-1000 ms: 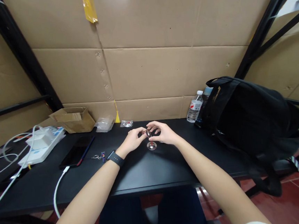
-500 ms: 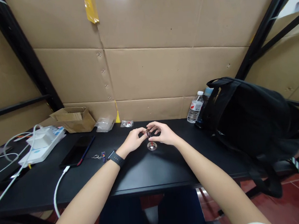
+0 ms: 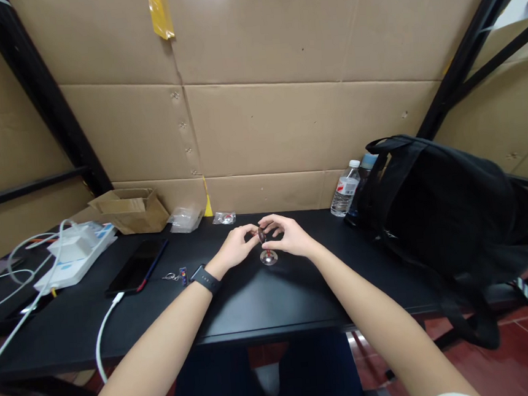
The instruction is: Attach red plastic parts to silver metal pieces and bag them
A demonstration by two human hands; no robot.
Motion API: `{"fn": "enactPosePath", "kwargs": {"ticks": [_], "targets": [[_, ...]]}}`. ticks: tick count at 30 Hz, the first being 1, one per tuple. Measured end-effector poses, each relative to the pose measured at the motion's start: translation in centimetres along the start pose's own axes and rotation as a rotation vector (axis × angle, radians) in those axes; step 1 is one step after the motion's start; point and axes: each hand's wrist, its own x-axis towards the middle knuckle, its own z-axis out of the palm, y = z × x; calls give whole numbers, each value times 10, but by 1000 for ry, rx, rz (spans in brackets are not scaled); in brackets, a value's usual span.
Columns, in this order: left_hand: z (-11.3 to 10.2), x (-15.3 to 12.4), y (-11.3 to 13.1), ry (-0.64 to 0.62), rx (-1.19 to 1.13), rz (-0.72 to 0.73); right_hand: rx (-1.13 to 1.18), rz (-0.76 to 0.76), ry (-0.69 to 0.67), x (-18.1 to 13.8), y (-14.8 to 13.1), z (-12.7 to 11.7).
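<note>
Between my two hands, above the black table, is a small dark brown disc, turned nearly edge-on. Below it sits a shiny round metal base with a short reddish stem, resting on the table. My left hand pinches the disc's left side between thumb and fingers. From the right, my right hand curls around the disc and stem, its thumb low near the stem and its fingertips at the disc's upper edge. How disc and stem join is hidden by the fingers. A black watch is on my left wrist.
To the left lie a keychain, a phone on a white cable, a power strip and an open cardboard box. Plastic bags rest along the back. At right stand a water bottle and a black backpack.
Almost nothing differs. The view has shifted very slightly; both hands keep their hold around the small disc, and the base stays on the table.
</note>
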Motion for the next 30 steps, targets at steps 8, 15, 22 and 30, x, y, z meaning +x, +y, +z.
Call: {"fn": "enactPosePath", "kwargs": {"ticks": [8, 15, 22, 30], "targets": [[1, 1, -4, -7, -54, -31, -19, -8, 27, 0, 1, 1], [2, 2, -5, -6, -105, -33, -28, -22, 39, 0, 1, 2], [2, 3, -7, -6, -94, -37, -31, -22, 40, 0, 1, 2], [3, 2, -10, -17, -65, -60, -44, -35, 57, 0, -2, 4]]}}
